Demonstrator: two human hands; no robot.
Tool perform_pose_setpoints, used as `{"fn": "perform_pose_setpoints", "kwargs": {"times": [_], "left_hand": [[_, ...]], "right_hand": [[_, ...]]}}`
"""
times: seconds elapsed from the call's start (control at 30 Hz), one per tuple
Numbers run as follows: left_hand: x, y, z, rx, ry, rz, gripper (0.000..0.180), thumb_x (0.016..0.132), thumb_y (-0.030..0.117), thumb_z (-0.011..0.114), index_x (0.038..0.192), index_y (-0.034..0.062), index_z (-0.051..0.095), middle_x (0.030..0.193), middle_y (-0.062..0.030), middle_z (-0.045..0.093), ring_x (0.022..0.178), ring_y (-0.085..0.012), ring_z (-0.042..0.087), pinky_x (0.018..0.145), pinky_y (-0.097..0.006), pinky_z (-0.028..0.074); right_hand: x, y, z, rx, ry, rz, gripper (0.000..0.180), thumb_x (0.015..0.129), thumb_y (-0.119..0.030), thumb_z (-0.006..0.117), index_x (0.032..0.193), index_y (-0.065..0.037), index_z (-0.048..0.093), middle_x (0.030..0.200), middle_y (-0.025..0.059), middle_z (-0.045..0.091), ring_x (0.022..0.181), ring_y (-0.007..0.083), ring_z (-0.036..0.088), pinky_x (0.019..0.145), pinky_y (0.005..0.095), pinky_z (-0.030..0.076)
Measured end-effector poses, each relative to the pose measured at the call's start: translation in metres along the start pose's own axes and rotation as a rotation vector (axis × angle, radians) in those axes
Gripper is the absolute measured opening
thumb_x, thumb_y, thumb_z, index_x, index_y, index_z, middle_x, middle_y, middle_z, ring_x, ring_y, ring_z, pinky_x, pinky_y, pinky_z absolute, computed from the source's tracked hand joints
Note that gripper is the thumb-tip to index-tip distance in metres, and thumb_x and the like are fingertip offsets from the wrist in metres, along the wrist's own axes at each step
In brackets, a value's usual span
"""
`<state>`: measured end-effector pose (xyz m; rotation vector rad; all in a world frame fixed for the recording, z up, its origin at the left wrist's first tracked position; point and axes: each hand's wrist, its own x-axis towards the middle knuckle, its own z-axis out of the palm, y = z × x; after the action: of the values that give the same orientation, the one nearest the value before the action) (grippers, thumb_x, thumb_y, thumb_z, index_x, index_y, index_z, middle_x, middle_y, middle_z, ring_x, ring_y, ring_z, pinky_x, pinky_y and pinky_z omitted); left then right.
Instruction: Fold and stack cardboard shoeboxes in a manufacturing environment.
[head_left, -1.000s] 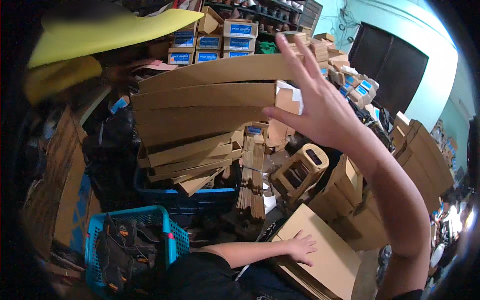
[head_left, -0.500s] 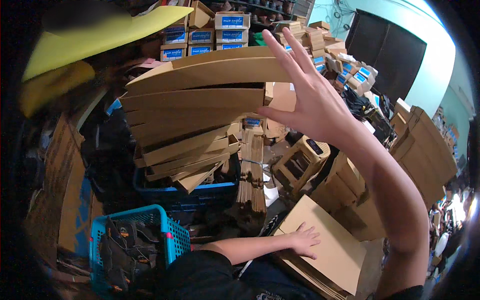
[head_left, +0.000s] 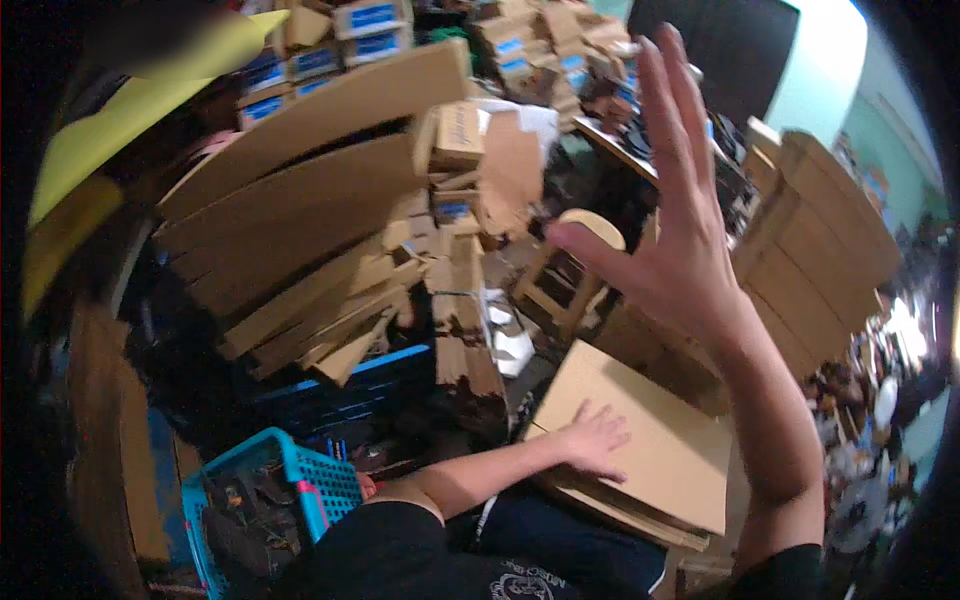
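Note:
My left hand (head_left: pixel 595 440) lies flat, fingers spread, on the top sheet of a stack of folded brown cardboard (head_left: pixel 650 435) at my lap. My right hand (head_left: pixel 680 240) is raised in the air, its thumb apart from its stretched fingers, and nothing is in it. To its left leans a tall pile of flat cardboard box pieces (head_left: pixel 300 200), apart from the hand. That pile rises above a dark blue crate (head_left: pixel 350 375). A tied bundle of cardboard strips (head_left: pixel 460 310) stands upright beside it.
A turquoise basket (head_left: pixel 325 475) with dark pieces inside stands at the lower left. A beige stool (head_left: pixel 575 265) sits beyond the lap stack. More large cardboard (head_left: pixel 810 250) leans at the right. Boxes with blue labels (head_left: pixel 375 30) fill the back. A yellow sheet (head_left: pixel 130 120) juts in at upper left.
The view has turned to the right, so the pile and basket sit further left. My right hand is now farther from the tall pile. My left hand stays on the lap stack.

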<state>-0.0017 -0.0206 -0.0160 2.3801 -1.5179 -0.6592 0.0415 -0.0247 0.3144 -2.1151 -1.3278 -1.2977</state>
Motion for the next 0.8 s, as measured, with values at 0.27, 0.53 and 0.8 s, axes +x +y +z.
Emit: {"fn": "perform_pose_setpoints", "kwargs": {"times": [0.27, 0.53, 0.8], "left_hand": [[-0.003, -0.011, 0.005, 0.132, -0.008, 0.021, 0.116, 0.09, 0.095, 0.044, 0.173, 0.0148, 0.03, 0.18, -0.023, 0.015, 0.166, -0.0481, 0.01, 0.128, -0.075, 0.003], [-0.013, 0.016, -0.006, 0.13, 0.032, 0.108, 0.12, 0.083, 0.09, 0.063, 0.173, 0.0176, 0.029, 0.18, -0.0234, 0.016, 0.165, -0.0521, 0.008, 0.129, -0.072, 0.006], [-0.041, 0.049, -0.005, 0.163, 0.01, 0.119, 0.098, 0.095, 0.075, 0.063, 0.173, 0.0249, 0.031, 0.178, -0.0235, 0.021, 0.162, -0.0561, 0.016, 0.127, -0.074, 0.017]], "right_hand": [[-0.302, -0.034, -0.103, -0.076, -0.662, 1.049, 0.1, 0.097, -0.061, 0.073, 0.173, -0.015, 0.028, 0.18, 0.0228, 0.015, 0.166, 0.0471, 0.012, 0.132, 0.0588, 0.019], [-0.407, -0.164, -0.134, -0.142, -0.951, 1.233, 0.108, 0.09, -0.079, 0.066, 0.169, -0.012, 0.035, 0.174, 0.0269, 0.029, 0.162, 0.0488, 0.025, 0.131, 0.0641, 0.021], [-0.393, -0.185, -0.134, -0.145, -0.942, 1.165, 0.08, 0.103, -0.063, 0.058, 0.163, -0.011, 0.046, 0.167, 0.0225, 0.044, 0.155, 0.0473, 0.039, 0.127, 0.0612, 0.03]]}}
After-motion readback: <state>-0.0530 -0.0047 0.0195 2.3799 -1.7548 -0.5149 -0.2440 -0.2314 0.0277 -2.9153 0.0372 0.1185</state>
